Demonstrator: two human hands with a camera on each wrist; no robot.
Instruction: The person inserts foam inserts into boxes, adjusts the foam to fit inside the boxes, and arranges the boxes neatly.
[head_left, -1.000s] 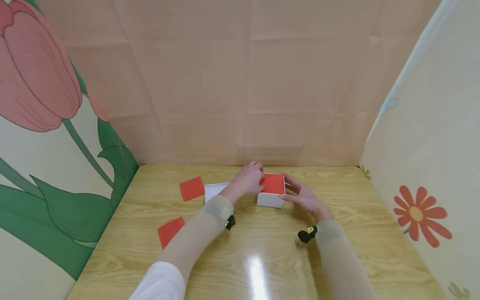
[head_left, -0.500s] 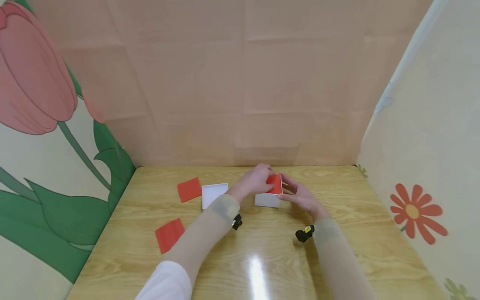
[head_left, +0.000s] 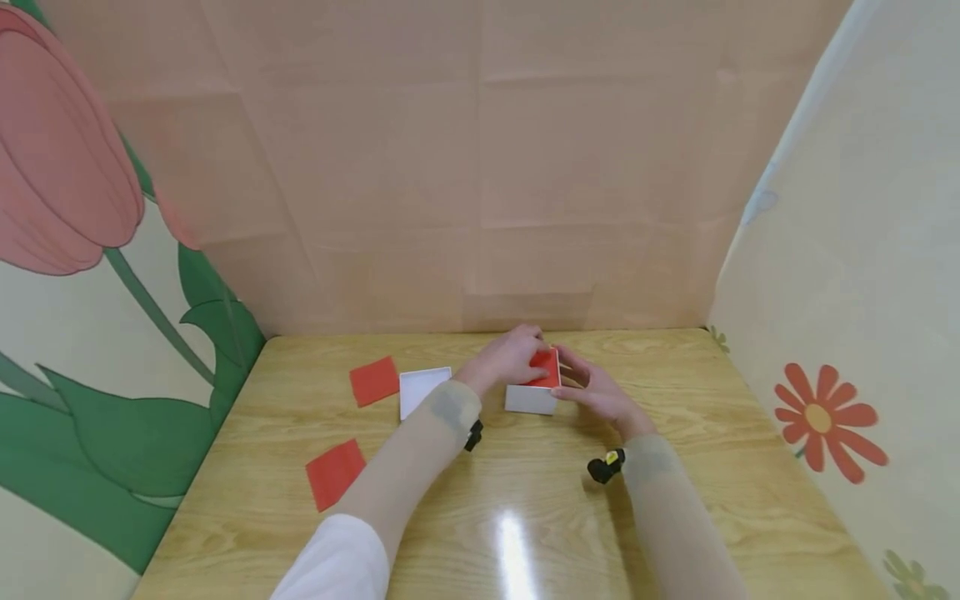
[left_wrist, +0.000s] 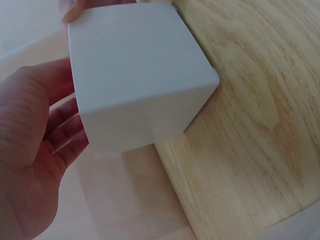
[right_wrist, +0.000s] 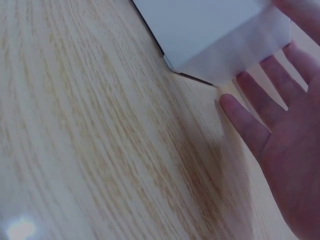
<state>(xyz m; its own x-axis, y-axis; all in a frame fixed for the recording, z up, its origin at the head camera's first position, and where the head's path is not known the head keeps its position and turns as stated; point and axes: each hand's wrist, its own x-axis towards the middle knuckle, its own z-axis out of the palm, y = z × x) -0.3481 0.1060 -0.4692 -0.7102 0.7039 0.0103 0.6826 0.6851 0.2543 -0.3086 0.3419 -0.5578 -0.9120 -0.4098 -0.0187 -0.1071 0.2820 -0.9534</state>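
A white box (head_left: 529, 400) stands on the table, its top filled with a red square sheet (head_left: 553, 367). Over the box, my left hand (head_left: 506, 358) has its fingers down on the red sheet, pressing at the top. In the left wrist view the left fingers (left_wrist: 65, 117) reach past the box's upper edge, their tips hidden. My right hand (head_left: 603, 398) holds the box from the right, thumb at the front corner and fingers spread along the side. The right wrist view has those fingertips (right_wrist: 240, 80) right at the box wall.
A shallow white lid (head_left: 423, 388), open side up, lies left of the box, partly behind the left forearm. Two more red squares (head_left: 374, 381) lie farther left, the nearer red square (head_left: 335, 473) beside the forearm. The wooden table (head_left: 547, 492) ends at a back wall.
The left hand has shifted right across the red sheet, covering more of it and uncovering the lid. The right hand stays at the box. The head view has turned slightly.
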